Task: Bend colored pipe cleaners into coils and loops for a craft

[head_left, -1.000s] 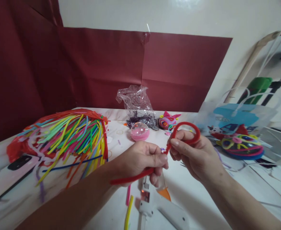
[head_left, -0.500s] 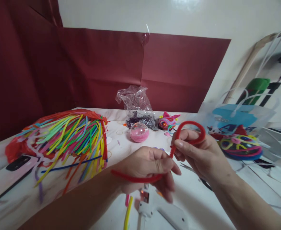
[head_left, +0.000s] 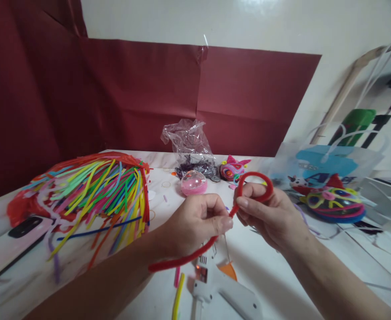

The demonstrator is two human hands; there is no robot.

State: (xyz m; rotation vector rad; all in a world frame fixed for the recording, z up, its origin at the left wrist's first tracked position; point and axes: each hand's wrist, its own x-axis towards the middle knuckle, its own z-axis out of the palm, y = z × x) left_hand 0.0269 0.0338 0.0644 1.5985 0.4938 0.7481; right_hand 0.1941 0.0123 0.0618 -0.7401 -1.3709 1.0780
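Note:
Both my hands hold one red pipe cleaner point(head_left: 182, 261) above the table. My right hand point(head_left: 269, 218) is closed around its curled end, which forms a loop point(head_left: 253, 178) over my fingers. My left hand point(head_left: 195, 222) pinches the stem just left of the loop, and the free tail runs down and left under my wrist. A white glue gun point(head_left: 222, 289) lies on the table right below my hands.
A big bundle of coloured pipe cleaners point(head_left: 92, 191) lies at the left on red plastic, with a phone point(head_left: 18, 231) beside it. Behind are a pink capsule ball point(head_left: 193, 182), a clear plastic bag point(head_left: 190, 146), a small pipe-cleaner figure point(head_left: 233, 169) and a coiled craft piece point(head_left: 335, 202).
My left hand opened half a second ago and has closed again in a pinch on the stem. The loop has become a little smaller and the tail now slants down to the left.

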